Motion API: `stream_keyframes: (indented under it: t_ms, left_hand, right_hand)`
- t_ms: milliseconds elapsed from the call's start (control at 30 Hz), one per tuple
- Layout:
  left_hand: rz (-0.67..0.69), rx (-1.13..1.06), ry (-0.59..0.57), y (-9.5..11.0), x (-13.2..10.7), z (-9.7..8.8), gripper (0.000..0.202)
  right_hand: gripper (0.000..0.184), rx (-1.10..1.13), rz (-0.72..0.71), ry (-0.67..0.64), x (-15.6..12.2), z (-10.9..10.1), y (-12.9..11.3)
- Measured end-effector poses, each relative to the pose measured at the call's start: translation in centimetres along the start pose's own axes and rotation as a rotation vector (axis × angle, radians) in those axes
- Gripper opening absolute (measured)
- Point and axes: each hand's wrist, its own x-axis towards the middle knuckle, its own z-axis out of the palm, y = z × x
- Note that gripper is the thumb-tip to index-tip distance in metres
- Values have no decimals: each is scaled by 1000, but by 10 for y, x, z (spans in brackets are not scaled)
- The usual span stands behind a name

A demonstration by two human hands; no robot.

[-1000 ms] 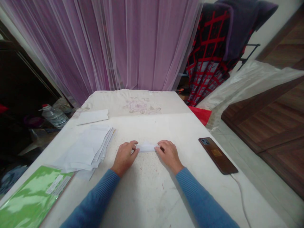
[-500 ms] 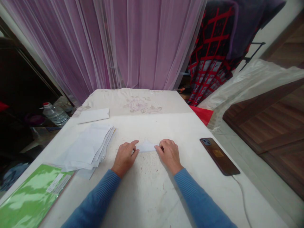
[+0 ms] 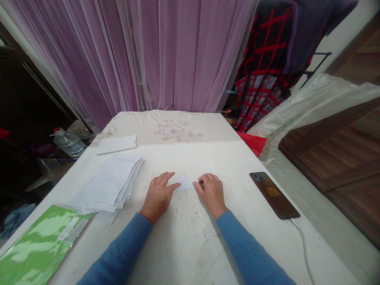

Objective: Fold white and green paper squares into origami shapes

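**Folded paper, centre of frame, worked flat under two hands**

Item: paper [image 3: 185,183], white, already reduced to a small pointed shape, lying flat on the table [image 3: 190,245] just above the middle of the frame, between the two hands.

Left hand [image 3: 158,194]: open and flat, fingers spread, fingertips resting on the paper's left end.

Right hand [image 3: 209,192]: fingers curled, thumb and fingertips at the paper's right end (whether they nipped the edge or only pressed on it could not be told).

Condition: judged partly done. Several folds appeared to be in, since the piece was far smaller than the loose sheets nearby; the exact form was too small to read. Both hands lay on it, so it did not look finished.

Remaining stock: sheets [image 3: 109,184], a fanned stack of unfolded white paper left of centre, apart from the left hand. One folded slip [image 3: 116,144] lay beyond it, upper left of the tabletop. Green packet [image 3: 35,245] at lower left, overhanging the table edge.

Also on the table: phone [image 3: 274,194], face down at right, with its cable [image 3: 303,249] running to the lower right corner; well apart from the right hand.

Surroundings: curtain [image 3: 166,55] across the top; bottle [image 3: 68,143] off the table at left; blanket [image 3: 261,79], red and black, at upper right.

Obstructions: none judged close; the tabletop about the paper held only stains.
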Motion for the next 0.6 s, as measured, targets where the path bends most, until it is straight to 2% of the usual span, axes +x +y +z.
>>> stream_keyframes:
  t_ms: [100, 200, 267, 333, 400, 467, 600]
  left_hand:
    - [121, 32, -74, 1, 1, 1, 45]
    - [146, 39, -117, 1, 1, 2, 49]
    - [138, 41, -123, 0, 1, 3, 49]
    - [130, 45, -128, 0, 1, 4, 48]
    - [124, 48, -141, 0, 2, 4, 47]
    - [117, 48, -152, 0, 2, 3, 47]
    - [116, 34, -162, 0, 3, 0, 46]
  right_hand:
    - [12, -4, 23, -6, 0, 1, 0]
    - [15, 17, 21, 17, -1, 1, 0]
    - [22, 60, -42, 53, -3, 0, 0]
    - [27, 105, -184, 44, -6, -2, -2]
    - [28, 120, -335, -18, -9, -5, -4]
    - [28, 101, -413, -96, -13, -8, -6]
    - [36, 29, -403, -217, -22, -13, -9]
